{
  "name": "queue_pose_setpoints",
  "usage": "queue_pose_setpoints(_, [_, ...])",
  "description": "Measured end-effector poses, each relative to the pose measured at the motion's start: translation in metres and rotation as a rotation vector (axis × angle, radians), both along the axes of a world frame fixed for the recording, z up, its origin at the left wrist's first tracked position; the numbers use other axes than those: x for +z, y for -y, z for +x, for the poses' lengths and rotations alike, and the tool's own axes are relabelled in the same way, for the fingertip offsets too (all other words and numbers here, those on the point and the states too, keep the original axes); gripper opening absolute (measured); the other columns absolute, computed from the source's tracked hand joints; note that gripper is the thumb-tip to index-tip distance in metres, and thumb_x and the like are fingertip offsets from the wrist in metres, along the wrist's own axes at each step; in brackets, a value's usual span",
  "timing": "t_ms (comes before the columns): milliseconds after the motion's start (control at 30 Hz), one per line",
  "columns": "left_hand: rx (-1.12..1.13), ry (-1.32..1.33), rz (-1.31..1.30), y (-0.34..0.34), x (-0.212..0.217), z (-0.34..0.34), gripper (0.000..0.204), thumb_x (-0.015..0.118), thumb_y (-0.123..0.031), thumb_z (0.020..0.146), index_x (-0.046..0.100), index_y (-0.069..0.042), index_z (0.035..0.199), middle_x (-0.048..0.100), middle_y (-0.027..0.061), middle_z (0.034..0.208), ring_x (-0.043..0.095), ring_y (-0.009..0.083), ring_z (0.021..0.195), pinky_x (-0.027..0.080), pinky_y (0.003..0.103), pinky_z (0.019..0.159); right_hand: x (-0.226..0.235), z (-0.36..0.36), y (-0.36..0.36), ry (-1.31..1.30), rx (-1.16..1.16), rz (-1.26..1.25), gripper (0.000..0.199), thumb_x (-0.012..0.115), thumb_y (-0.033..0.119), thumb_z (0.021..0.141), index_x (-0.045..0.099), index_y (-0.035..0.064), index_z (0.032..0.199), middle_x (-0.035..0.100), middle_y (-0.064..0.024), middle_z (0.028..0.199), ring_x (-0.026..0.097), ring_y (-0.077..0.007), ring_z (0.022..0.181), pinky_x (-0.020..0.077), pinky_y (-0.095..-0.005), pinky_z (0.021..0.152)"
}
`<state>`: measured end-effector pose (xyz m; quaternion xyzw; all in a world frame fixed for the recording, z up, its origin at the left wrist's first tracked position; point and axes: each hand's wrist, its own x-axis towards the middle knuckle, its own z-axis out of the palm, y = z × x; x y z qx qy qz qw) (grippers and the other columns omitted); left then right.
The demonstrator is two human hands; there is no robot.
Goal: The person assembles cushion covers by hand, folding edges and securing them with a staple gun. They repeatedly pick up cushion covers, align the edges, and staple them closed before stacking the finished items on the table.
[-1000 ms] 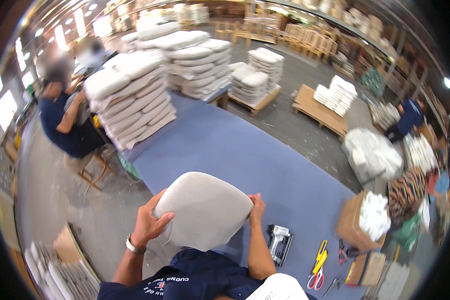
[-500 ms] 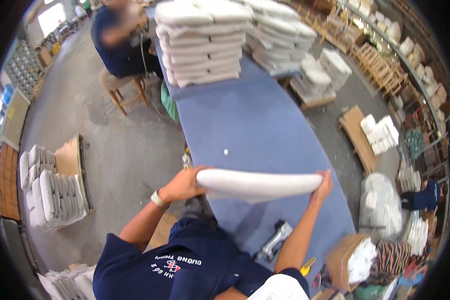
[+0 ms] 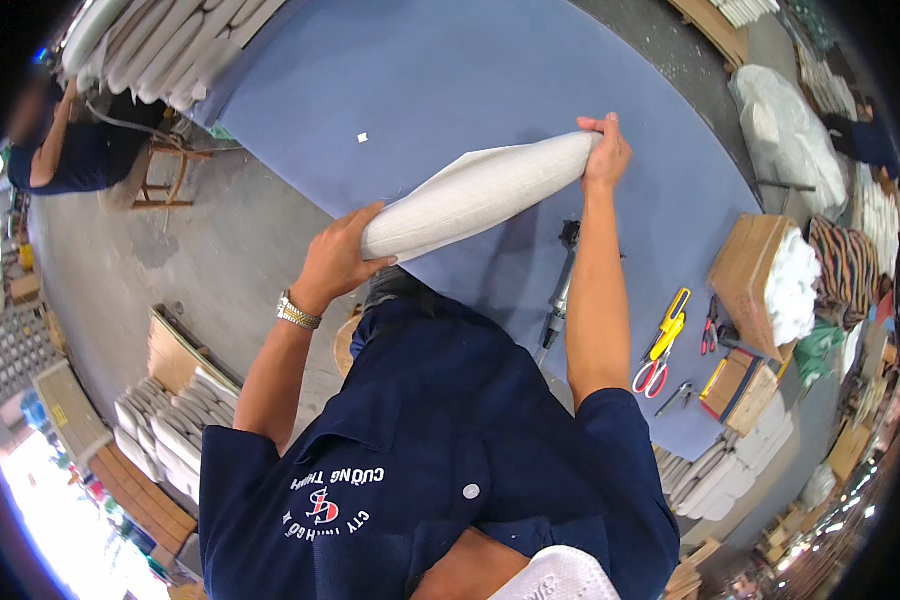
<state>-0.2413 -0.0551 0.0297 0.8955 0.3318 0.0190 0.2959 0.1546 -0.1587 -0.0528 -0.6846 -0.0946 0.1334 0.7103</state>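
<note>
A white cushion point(image 3: 480, 192) is being held edge-on over the blue table point(image 3: 470, 70), gripped at one end by the left hand point(image 3: 338, 258) and at the other by the right hand point(image 3: 604, 152). A box point(image 3: 745, 268) is being filled with white padding point(image 3: 792, 285). A tool point(image 3: 560, 295) is being partly hidden behind the right arm.

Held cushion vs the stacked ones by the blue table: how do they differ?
The held cushion is single, gripped at its ends by the left hand and right hand, above the blue table; the cushion stack rests at the table's far end. The held one shows its edge, tilted; the stacked ones lie flat, layered. Both look off-white, padded and of a similar kind.
</note>
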Motion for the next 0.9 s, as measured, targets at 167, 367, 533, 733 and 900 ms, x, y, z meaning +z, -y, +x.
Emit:
queue_pose_setpoints(167, [-0.098,-0.105,0.095,-0.006,0.011,0.044,0.078,0.087,-0.033,0.073,0.055,-0.014,0.142,0.072,0.0174,0.117,0.071,0.0367,0.100,0.057,0.046,0.084,-0.011,-0.004,-0.019,0.092,-0.056,0.004,0.048,0.051,0.033,0.100,0.075,-0.0015,0.077,0.058,-0.0026,0.067,0.053,-0.0165,0.069,0.0418,-0.0344,0.069])
queue_pose_setpoints(367, [-0.124,-0.151,0.147,0.000,0.019,0.112,0.073,0.084,-0.037,0.078,0.055,-0.012,0.140,0.073,0.0191,0.109,0.073,0.0359,0.090,0.058,0.046,0.074,-0.007,-0.013,-0.032,0.204,-0.114,0.082,0.047,0.046,0.027,0.101,0.072,-0.0018,0.075,0.063,-0.0057,0.075,0.055,-0.0184,0.076,0.0416,-0.0357,0.073])
queue_pose_setpoints(533, [-0.116,-0.087,0.269,0.014,0.009,0.159,0.070,0.080,-0.038,0.082,0.053,-0.002,0.136,0.072,0.0181,0.104,0.073,0.0363,0.084,0.058,0.047,0.071,-0.004,-0.023,-0.041,0.275,-0.139,0.044,0.045,0.043,0.025,0.101,0.072,-0.0004,0.078,0.067,-0.0091,0.084,0.058,-0.0225,0.081,0.0440,-0.0360,0.076])
queue_pose_setpoints(733, [-0.219,-0.033,0.364,0.025,0.004,0.228,0.071,0.077,-0.041,0.085,0.051,0.003,0.135,0.071,0.0185,0.104,0.073,0.0363,0.084,0.060,0.046,0.070,-0.017,-0.019,-0.032,0.293,-0.087,0.062,0.042,0.042,0.027,0.103,0.073,0.0014,0.091,0.069,-0.0075,0.091,0.057,-0.0188,0.084,0.0447,-0.0334,0.077])
queue_pose_setpoints(900, [-0.205,-0.034,0.219,0.008,0.021,0.233,0.069,0.075,-0.043,0.088,0.053,0.000,0.136,0.071,0.0216,0.112,0.072,0.0387,0.096,0.059,0.046,0.076,-0.025,-0.011,-0.030,0.169,0.010,-0.007,0.050,0.042,0.041,0.107,0.072,0.0016,0.099,0.070,-0.0101,0.098,0.060,-0.0216,0.093,0.0468,-0.0343,0.085])
